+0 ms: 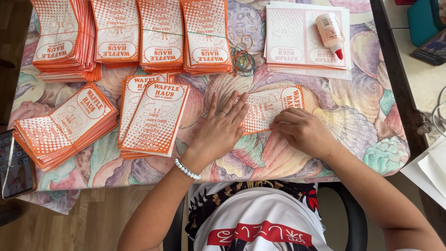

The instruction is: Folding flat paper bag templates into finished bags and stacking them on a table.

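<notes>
Nearest: left hand (pixel 222 126) flat, palm down, fingers straight and slightly fanned, pressing the near-left part of a paper bag (pixel 274 106). Pearl-like bead bracelet (pixel 187 169) on that wrist. Right hand (pixel 301 131) curled, fingertips (pixel 278 126) drawn together and pushing on the bag's lower edge; neither hand grips anything.

The bag: thin flat paper, rectangular, orange-and-white with dotted halftone pattern and an oval label, lying at a slight tilt in the middle of the table, between the two hands.

Tablecloth (pixel 353 121): soft fabric, pastel seashell print, draped over the near edge.

Left of the hands: two fanned stacks of finished bags (pixel 153 116), and a lower, more splayed stack (pixel 65 124) further left. Dark phone (pixel 14 167) at the left edge.

Farther: tangle of coloured rubber bands (pixel 243 59), thin loops. Four bundled stacks (pixel 134 32) along the far edge. Far right: flat unfolded sheets (pixel 297 42), a white glue bottle with red tip (pixel 331 31) lying on them
</notes>
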